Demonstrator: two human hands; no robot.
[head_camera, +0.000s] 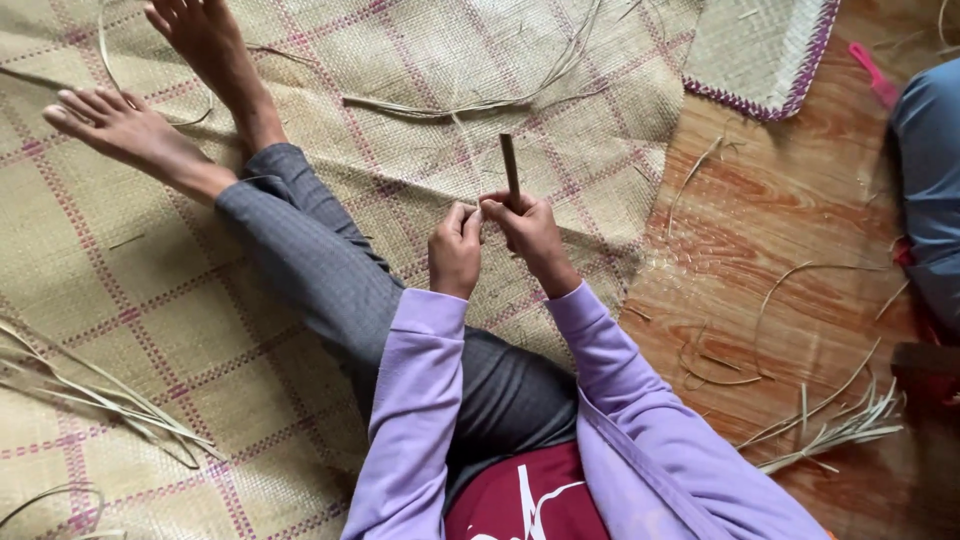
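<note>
My right hand grips a thin dark stick-like blade that points away from me. Just left of it, my left hand pinches a thin pale strand, with the fingertips of both hands almost touching. Both hands hover above my outstretched legs in grey trousers, over a woven straw mat with a purple check pattern. My sleeves are lilac.
Loose dried straw strips lie on the mat at the top and at the left. More strips litter the wooden floor to the right. A second mat corner with purple edging lies top right. A blue-clad person sits at the right edge.
</note>
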